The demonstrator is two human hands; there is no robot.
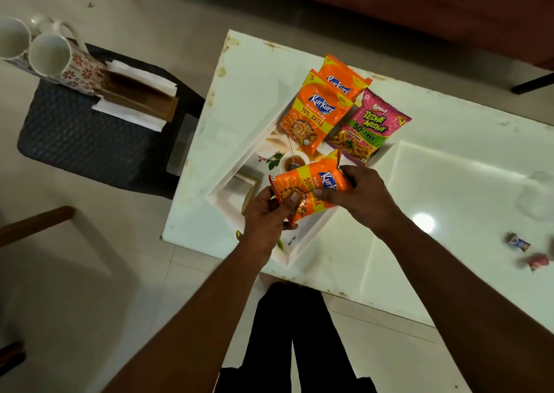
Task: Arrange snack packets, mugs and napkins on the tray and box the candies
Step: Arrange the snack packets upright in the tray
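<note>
The orange Kurkure packet (308, 190), with a yellow band reading "50% extra" and a blue logo, was held sideways over the near half of the white tray (239, 158). The left hand (266, 215) gripped its lower end, thumb pressed on the front, while the right hand (362, 194) pinched its top end at the packet's 3 o'clock. Toward 12 o'clock on the tray, two matching orange packets (314, 113) overlapped face up, and a pink Bingo packet (368, 128) lay just beside them at their 3 o'clock.

The tray sat at an angle on a glossy white tabletop (449, 182) with chipped, stained edges. Two wrapped candies (518, 242) lay at 3 o'clock, well apart from the tray. At 10 o'clock, off the tabletop, a dark woven stool (84, 140) carried two white mugs (51, 56) patterned with red flowers and a stack of white napkins (135, 92). The floor (90, 272) was pale tile.
</note>
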